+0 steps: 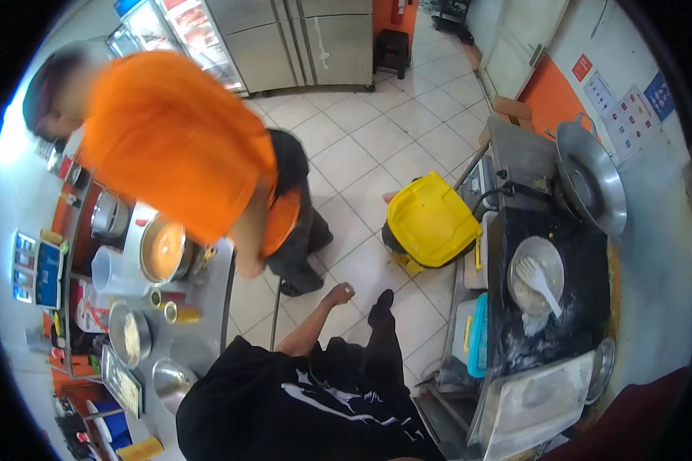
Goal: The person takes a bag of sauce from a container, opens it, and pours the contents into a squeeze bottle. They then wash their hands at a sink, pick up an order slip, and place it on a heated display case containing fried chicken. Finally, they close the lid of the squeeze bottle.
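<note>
My left hand (pixel 339 294) hangs over the tiled floor in front of my black T-shirt (pixel 323 397), fingers curled in and nothing visible in them. My right hand is out of view. To my left runs a steel worktable (pixel 199 322). It bears a large pot of orange liquid (pixel 166 250), a clear plastic jug (pixel 115 272), two tins (pixel 181 313), a steel bowl with pale food (pixel 130 337) and another steel bowl (pixel 172 383). On my right, a bowl (pixel 536 276) of whitish content holds a white slotted spatula (pixel 539 285) on a black surface (pixel 588 259).
A person in an orange shirt (pixel 173 138) leans over the worktable ahead left. A yellow-lidded bin (pixel 432 222) stands on the floor ahead right. A large wok (pixel 591 173) rests on the right counter, with a translucent plastic lid (pixel 536 403) nearer me. Steel refrigerators (pixel 334 52) line the back.
</note>
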Demonstrator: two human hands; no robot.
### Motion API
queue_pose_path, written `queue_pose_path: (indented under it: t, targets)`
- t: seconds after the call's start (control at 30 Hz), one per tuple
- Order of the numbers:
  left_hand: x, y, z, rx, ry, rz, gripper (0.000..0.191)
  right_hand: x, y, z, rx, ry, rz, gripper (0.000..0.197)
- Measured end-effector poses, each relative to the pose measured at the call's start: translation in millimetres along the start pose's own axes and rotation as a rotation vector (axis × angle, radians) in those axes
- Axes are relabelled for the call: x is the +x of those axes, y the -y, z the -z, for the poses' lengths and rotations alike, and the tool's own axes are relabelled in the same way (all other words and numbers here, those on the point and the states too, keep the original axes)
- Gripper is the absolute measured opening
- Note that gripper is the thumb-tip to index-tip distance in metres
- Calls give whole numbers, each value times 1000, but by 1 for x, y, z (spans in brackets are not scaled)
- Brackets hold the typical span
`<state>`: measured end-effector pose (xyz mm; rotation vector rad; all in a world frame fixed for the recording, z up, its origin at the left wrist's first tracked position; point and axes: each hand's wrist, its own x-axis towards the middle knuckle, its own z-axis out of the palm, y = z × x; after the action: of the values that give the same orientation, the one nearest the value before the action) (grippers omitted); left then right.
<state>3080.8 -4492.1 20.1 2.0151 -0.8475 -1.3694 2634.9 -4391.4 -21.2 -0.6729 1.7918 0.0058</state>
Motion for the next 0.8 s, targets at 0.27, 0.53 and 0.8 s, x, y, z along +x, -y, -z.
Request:
queue_pose_path:
  t: [0.27,0.53,0.8]
  targets:
    - [212,-183,66,-126,42,21,28,85,202,7,-185,-367,275,24]
    - [427,-217,228,-149,-152,123,30,85,632,4,257,-585,594,21]
    - [583,-291,402,54,-68,226,29,146,956,-17,327,-438,767,20]
